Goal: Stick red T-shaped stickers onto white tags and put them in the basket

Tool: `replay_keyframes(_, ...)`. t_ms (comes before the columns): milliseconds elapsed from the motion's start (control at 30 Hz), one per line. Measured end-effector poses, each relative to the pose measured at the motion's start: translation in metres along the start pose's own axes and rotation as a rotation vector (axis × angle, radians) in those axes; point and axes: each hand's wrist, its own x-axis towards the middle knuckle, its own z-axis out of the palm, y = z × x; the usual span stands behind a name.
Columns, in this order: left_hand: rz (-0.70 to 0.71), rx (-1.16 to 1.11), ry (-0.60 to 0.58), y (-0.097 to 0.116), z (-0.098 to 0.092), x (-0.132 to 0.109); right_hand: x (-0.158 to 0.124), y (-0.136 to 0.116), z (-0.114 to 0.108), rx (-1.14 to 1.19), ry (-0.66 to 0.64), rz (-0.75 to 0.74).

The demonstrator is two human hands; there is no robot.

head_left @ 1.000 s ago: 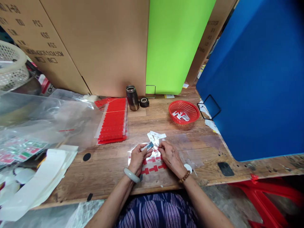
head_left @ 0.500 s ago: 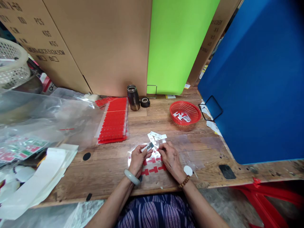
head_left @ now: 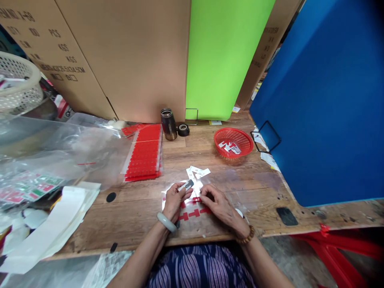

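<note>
Red shapes (head_left: 193,213), partly hidden by right hand (head_left: 220,206)

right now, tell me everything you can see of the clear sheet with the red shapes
The clear sheet is glossy and plastic-looking, with red shapes in rows, some T-like. It lies flat on the wooden table near the wearer's edge, catching glare. The left hand and right hand partly cover it; whether they touch it is unclear.

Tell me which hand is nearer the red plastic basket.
Right. The right hand is on the near side of the red plastic basket, slightly to its left; the left hand is farther left.
</note>
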Motion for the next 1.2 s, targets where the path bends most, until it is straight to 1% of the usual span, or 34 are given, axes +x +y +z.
replay_keyframes(67,-0.040,0.004,-0.027,0.003,-0.003,-0.001,-0.002,0.000,-0.002,0.086,0.026,0.042)
replay_keyframes(133,-0.088,0.011,-0.059,0.007,-0.005,-0.006,-0.005,-0.002,-0.004,0.139,0.081,0.089)
replay_keyframes(233,-0.174,0.003,-0.128,0.016,-0.005,-0.023,-0.010,-0.012,-0.008,0.118,0.157,0.131)
replay_keyframes(333,-0.246,-0.004,-0.178,0.024,-0.002,-0.042,-0.013,-0.025,-0.012,0.039,0.188,0.105)
replay_keyframes(400,-0.265,0.002,-0.195,0.028,-0.001,-0.053,-0.014,-0.031,-0.012,-0.004,0.176,0.073)
replay_keyframes(500,-0.271,-0.002,-0.222,0.031,0.001,-0.062,-0.016,-0.034,-0.009,-0.008,0.157,0.044)
replay_keyframes(733,-0.250,0.010,-0.256,0.030,0.004,-0.069,-0.020,-0.035,0.000,0.005,0.146,0.058)
replay_keyframes(1000,-0.244,-0.001,-0.275,0.028,0.008,-0.070,-0.021,-0.034,0.003,0.020,0.160,0.058)
replay_keyframes(1200,-0.248,0.006,-0.265,0.030,0.008,-0.070,-0.021,-0.033,0.002,0.020,0.149,0.065)
